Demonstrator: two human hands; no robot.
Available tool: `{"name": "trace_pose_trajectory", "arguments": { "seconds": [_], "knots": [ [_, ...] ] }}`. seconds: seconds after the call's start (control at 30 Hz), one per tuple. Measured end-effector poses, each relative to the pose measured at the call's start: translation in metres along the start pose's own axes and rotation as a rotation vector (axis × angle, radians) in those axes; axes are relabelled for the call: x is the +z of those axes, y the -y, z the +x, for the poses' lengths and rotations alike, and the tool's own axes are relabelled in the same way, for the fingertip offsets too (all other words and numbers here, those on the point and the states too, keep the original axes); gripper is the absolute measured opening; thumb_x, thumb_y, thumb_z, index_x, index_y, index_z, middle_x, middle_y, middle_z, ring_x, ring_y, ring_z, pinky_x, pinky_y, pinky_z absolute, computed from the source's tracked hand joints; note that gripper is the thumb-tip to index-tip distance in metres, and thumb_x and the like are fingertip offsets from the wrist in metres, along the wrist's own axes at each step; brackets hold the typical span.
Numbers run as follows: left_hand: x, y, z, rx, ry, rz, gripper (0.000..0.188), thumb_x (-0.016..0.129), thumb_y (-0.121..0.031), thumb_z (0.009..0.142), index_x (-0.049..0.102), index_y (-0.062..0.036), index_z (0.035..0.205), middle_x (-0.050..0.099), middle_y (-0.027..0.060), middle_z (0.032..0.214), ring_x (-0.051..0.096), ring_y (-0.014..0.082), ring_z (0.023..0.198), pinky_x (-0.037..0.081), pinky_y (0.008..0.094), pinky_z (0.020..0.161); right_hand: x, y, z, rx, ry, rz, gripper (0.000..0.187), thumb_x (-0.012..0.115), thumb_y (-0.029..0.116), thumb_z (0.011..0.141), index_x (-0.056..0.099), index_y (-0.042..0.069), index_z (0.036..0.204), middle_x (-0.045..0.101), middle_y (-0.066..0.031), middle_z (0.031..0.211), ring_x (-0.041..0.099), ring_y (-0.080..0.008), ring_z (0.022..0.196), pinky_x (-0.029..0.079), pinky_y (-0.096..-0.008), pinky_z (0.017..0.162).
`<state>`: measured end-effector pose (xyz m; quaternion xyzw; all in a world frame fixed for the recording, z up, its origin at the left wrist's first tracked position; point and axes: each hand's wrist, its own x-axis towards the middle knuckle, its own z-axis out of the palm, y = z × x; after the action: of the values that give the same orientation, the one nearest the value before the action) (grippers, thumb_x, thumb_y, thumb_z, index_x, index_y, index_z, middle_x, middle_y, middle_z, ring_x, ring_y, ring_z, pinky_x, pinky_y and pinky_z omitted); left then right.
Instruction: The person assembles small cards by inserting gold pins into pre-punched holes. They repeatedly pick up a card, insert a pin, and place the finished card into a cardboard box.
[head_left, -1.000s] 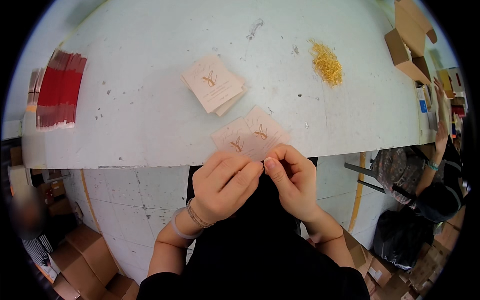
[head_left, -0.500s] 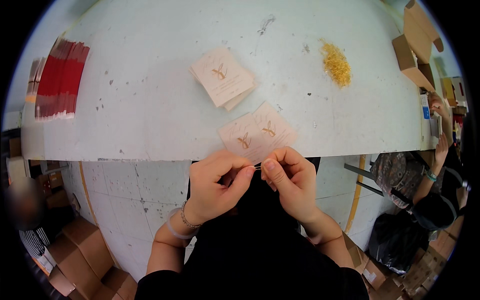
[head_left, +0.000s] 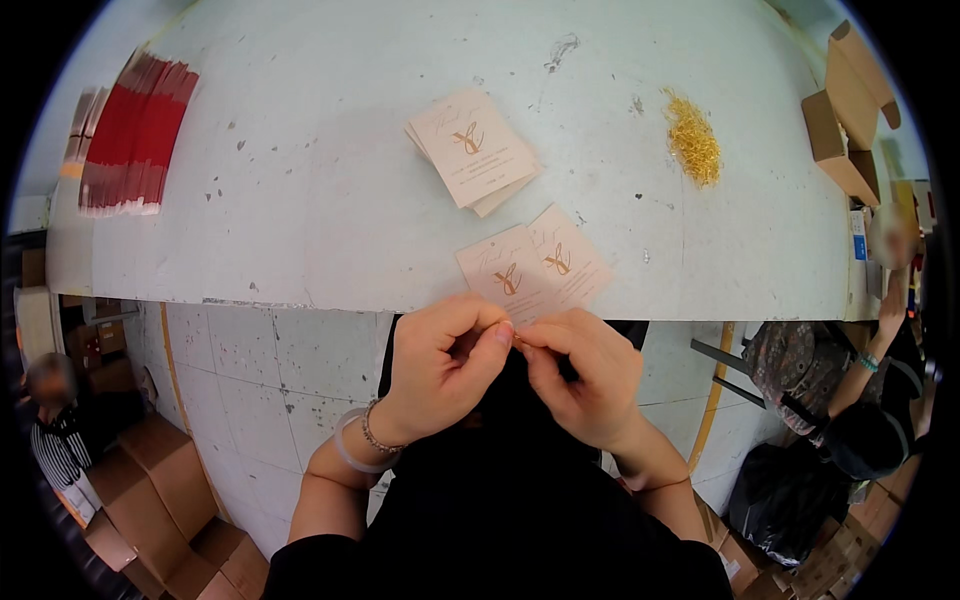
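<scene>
Far left: co-worker in striped clothing (head_left: 62,448), stacked cardboard boxes (head_left: 148,490) on the near side. Surface (head_left: 330,200), left end: bundle of flat red packets (head_left: 138,140) lying side by side. Left hand (head_left: 448,358) at the near edge, grip narrow, thumb and fingertip pinched on a thin gold strand (head_left: 517,341); strand mostly covered by the fingers, shape can't be told. Stack of pale printed cards (head_left: 474,150) farther off, mid-surface, slightly fanned. Left card (head_left: 508,268) and right card (head_left: 568,258) overlap just beyond the hands, both with brown bow motif, near ends partly hidden. Right hand (head_left: 585,378) beside the left one, fingertips nearly meeting; grip also narrow, pinching the same strand. Pile of gold strands (head_left: 693,140) lies farther off to the right. Far right: cardboard box (head_left: 845,130), flaps up; co-worker's arm (head_left: 862,372) with teal bracelet; black plastic bag (head_left: 783,500), near side.
</scene>
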<state>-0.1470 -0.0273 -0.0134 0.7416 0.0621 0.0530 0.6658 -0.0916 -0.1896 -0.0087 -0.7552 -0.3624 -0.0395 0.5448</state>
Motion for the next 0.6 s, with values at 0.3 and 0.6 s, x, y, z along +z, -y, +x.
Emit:
{"name": "trace_pose_trajectory", "arguments": {
  "seconds": [0.3, 0.6],
  "knots": [
    [-0.004, -0.011, 0.003, 0.078, 0.09, 0.118, 0.011, 0.057, -0.001, 0.09, 0.059, 0.0013, 0.079, 0.056, -0.0006, 0.071, 0.044, 0.0037, 0.06, 0.034, 0.0198, 0.053, -0.008, 0.009, -0.005, 0.545, 0.079, 0.426, 0.026, 0.069, -0.008, 0.078, 0.064, 0.0, 0.102, 0.066, -0.0094, 0.085, 0.064, -0.0167, 0.069, 0.051, -0.0258, 0.061],
    [0.005, -0.007, 0.002, -0.048, 0.008, -0.019, 0.018, 0.056, -0.009, 0.095, 0.06, 0.0022, 0.082, 0.058, 0.0061, 0.067, 0.05, 0.0105, 0.06, 0.042, 0.0252, 0.055, 0.009, -0.008, -0.001, -0.306, -0.112, -0.286, 0.028, 0.065, -0.012, 0.068, 0.061, -0.007, 0.094, 0.062, -0.0134, 0.081, 0.061, -0.0243, 0.065, 0.051, -0.0296, 0.054]
  ]
}}
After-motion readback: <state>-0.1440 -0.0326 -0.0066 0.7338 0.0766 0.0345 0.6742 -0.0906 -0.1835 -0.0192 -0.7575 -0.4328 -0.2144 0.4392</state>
